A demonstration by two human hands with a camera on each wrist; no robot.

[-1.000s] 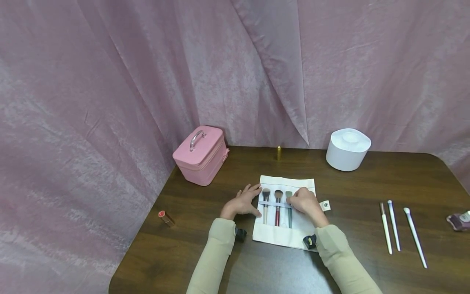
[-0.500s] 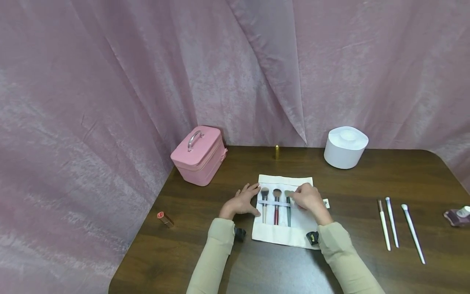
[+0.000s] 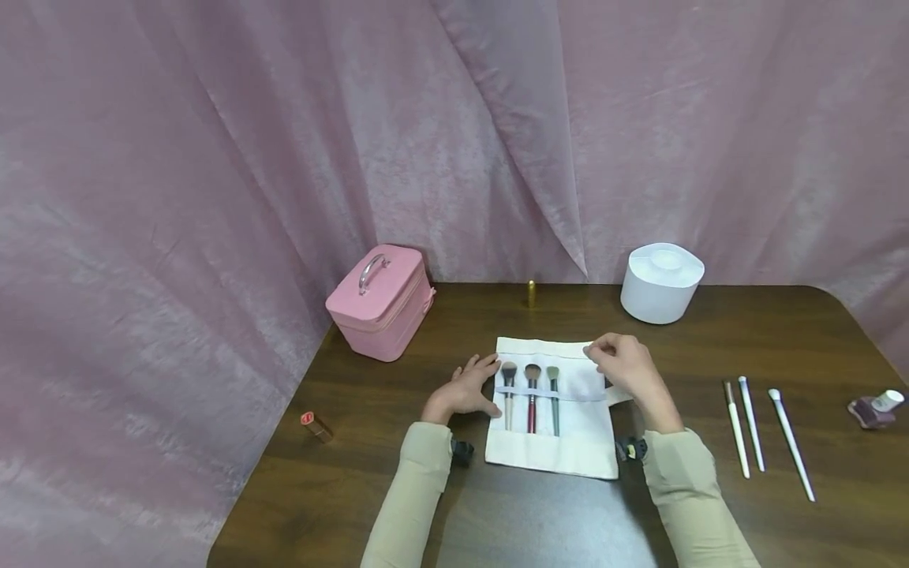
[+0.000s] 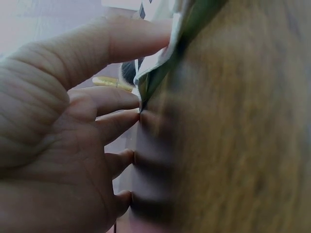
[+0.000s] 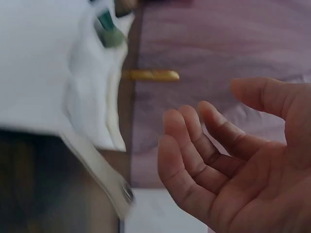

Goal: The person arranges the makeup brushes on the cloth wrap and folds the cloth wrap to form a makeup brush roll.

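Since a moment ago our right hand (image 3: 625, 364) has lifted off the green brush (image 3: 553, 394), fingers loosely curled and holding nothing, over the brush roll's (image 3: 561, 457) far right corner, while our left hand (image 3: 469, 388) presses flat on its left edge.

A cream brush roll (image 3: 561, 454) lies unrolled on the table, three brushes (image 3: 531, 386) (heads up) tucked under its band.

Soft even light, wrist views blurred (close-up)
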